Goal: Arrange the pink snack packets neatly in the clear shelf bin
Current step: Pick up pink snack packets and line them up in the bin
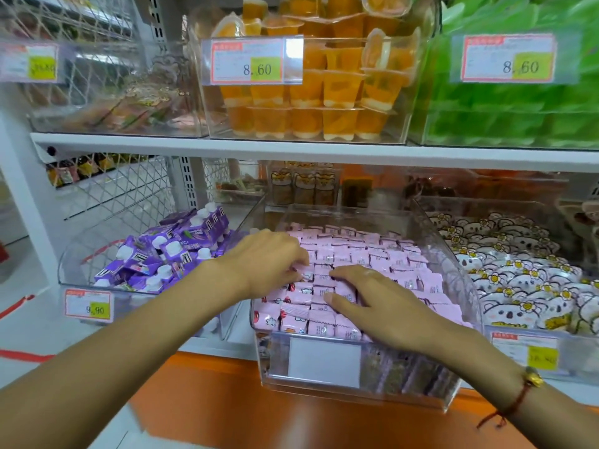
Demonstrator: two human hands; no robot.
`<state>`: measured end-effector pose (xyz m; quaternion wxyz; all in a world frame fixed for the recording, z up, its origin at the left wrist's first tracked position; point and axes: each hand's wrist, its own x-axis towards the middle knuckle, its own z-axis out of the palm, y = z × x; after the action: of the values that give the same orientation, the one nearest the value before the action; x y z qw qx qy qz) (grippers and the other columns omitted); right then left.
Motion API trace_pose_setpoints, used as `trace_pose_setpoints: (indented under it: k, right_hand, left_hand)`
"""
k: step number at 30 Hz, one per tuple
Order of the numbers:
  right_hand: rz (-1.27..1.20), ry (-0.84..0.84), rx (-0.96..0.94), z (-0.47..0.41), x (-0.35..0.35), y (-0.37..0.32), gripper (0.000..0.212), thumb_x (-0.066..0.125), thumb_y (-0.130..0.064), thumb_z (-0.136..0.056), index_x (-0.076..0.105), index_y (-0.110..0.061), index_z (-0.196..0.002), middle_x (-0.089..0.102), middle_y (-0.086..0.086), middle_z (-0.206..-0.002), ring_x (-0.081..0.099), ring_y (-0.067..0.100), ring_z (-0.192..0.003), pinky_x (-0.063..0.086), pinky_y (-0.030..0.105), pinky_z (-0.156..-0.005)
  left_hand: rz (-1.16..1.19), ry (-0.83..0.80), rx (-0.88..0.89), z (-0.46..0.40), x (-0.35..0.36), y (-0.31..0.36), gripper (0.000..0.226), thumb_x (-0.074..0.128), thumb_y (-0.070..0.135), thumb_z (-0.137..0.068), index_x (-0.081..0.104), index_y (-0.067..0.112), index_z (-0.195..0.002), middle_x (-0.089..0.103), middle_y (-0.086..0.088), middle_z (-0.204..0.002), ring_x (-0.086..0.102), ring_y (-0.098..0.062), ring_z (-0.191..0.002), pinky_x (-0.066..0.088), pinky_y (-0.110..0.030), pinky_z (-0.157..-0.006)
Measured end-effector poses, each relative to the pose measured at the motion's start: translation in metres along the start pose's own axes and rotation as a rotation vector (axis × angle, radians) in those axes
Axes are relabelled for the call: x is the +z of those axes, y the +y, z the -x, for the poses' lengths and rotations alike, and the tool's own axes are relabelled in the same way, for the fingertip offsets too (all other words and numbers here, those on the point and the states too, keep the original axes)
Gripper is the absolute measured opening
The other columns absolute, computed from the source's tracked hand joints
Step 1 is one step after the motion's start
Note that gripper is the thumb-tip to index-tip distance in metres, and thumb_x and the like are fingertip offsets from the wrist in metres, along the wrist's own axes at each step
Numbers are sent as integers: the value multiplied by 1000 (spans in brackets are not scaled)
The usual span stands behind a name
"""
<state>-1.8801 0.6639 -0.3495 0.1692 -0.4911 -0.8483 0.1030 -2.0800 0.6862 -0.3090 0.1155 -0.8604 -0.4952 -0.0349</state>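
- The pink snack packets [353, 254] are filling the clear shelf bin [453, 241] at the centre of the frame, lying mostly in tidy rows toward the back and right, with the looser, tilted ones gathering in the lower-left part of the bin.
- The left hand [269, 260] is reaching in from the left with its fingers curling down onto packets near the bin's middle; it seems to be pinching or nudging one, though the fingertips are hiding among the packets (so I cannot tell whether anything is truly being gripped).
- The right hand [372, 303] is lying flatter, just below and right of the left, its fingers pressing on the packets and pointing toward the untidy patch.
- The disordered packets are sitting directly under and left of both sets of fingers; the left hand is nearer to them.
- The packets' long axes are running mostly left to right across the frame.
- Neighbouring bins: purple pouches [168, 251] at the left, koala-print packets [518, 277] at the right, orange jelly cups [311, 92] above.
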Motion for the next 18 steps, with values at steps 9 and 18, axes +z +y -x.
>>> trace_pose_setpoints:
  k: [9, 18]
  right_hand:
    - [16, 9, -8, 0, 1, 2, 56, 39, -57, -92, 38, -28, -140, 45, -9, -140, 46, 9, -119, 33, 21, -84]
    - [119, 49, -115, -5, -5, -6, 69, 16, -74, -81, 38, -44, -139, 36, -16, -146, 32, 4, -130, 29, 28, -107]
  left_hand:
    - [84, -165, 39, -2, 0, -3, 36, 36, 23, -98, 54, 32, -128, 60, 7, -128, 52, -17, -116, 42, -28, -87]
    - [132, 12, -47, -27, -3, -18, 25, 57, 27, -91, 65, 32, -114, 67, 6, -112, 58, -18, -105, 36, -28, -75]
